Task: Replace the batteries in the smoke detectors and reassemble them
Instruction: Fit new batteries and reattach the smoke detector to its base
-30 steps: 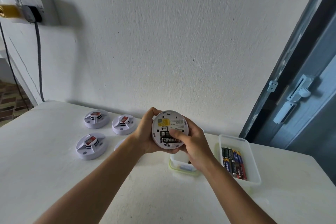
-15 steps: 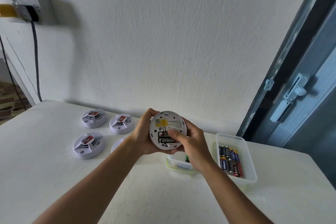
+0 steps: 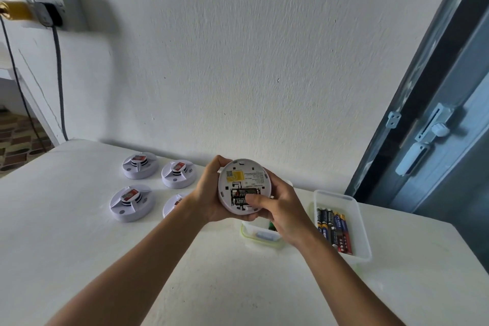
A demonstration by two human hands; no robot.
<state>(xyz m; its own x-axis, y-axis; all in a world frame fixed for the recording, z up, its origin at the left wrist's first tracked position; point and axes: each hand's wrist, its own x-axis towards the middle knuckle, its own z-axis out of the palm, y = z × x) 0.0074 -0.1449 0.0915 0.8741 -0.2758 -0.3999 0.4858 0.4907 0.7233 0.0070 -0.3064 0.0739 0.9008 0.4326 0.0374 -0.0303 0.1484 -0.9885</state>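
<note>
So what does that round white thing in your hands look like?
The smoke detector is a round white plastic disc, held up above the table with its back facing the camera. It shows a yellow sticker, small print and an open slot with black batteries. The left hand grips its edge; the right hand's thumb presses the batteries.

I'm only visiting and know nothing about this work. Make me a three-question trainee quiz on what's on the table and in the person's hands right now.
1. True or false: the smoke detector in the hands shows its back, with black batteries in the compartment.
2. Where do the spare batteries lie? A) loose on the table B) in the clear tray on the right C) on a detector
3. What does the right hand do to the fitted batteries?

Key
1. True.
2. B.
3. Its thumb presses on them, while the left hand grips the detector's rim.
</note>
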